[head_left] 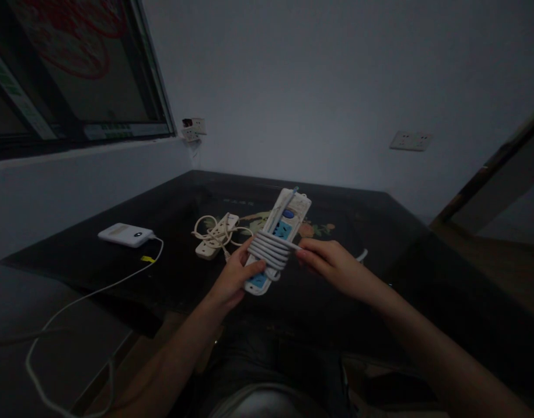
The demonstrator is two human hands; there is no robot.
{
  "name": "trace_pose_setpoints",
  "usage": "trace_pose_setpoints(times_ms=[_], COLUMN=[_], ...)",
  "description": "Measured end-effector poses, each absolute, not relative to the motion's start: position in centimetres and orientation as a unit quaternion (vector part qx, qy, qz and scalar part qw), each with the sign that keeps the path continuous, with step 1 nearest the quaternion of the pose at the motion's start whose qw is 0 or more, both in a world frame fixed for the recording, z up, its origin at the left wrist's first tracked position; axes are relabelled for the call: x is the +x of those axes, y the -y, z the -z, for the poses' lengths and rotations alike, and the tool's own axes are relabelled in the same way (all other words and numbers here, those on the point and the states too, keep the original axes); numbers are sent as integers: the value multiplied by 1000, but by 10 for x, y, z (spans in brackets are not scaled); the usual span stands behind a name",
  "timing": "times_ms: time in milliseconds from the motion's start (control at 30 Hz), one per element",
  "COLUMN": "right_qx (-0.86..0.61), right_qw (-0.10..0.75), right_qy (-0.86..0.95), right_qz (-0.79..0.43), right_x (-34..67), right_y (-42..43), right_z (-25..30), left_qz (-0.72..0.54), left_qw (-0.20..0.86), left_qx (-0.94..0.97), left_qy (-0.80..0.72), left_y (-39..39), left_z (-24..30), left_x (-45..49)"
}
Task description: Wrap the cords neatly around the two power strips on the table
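Note:
A white power strip (280,231) with blue sockets is held up over the dark table (380,255). Its white cable (271,249) lies in several turns around the strip's middle. My left hand (236,278) grips the lower end of the strip, thumb pressed on the coils. My right hand (332,262) pinches the cable at the right side of the coils, fingers closed on it.
A second white power strip (216,235) with a loosely looped cord lies on the table behind my left hand. A white power bank (125,234) with a white charging cable (96,290) sits at the left. Wall sockets (411,140) are on the far wall.

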State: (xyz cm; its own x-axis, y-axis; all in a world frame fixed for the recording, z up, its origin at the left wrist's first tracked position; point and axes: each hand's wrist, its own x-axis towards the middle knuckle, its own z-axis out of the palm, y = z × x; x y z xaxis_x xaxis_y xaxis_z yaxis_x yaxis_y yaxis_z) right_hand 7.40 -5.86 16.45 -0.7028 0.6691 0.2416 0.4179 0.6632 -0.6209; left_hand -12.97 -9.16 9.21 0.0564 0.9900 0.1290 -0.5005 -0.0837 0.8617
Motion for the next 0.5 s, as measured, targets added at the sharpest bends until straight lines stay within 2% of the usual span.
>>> trace_pose_setpoints(times_ms=[133,300,500], right_qx=[-287,-301,-244], right_qw=[207,174,173], right_qy=[885,898,894], right_qz=[-303,-271,-334], right_x=[78,87,93], right_y=[53,44,32], right_z=[-159,-150,-142], left_qz=[-583,-570,-536], left_qw=[662,692,734], left_qx=[399,389,385], left_qy=[-250,-211,-157], left_y=[93,93,97], left_z=[-89,-85,-88], left_x=[-130,-135,-137])
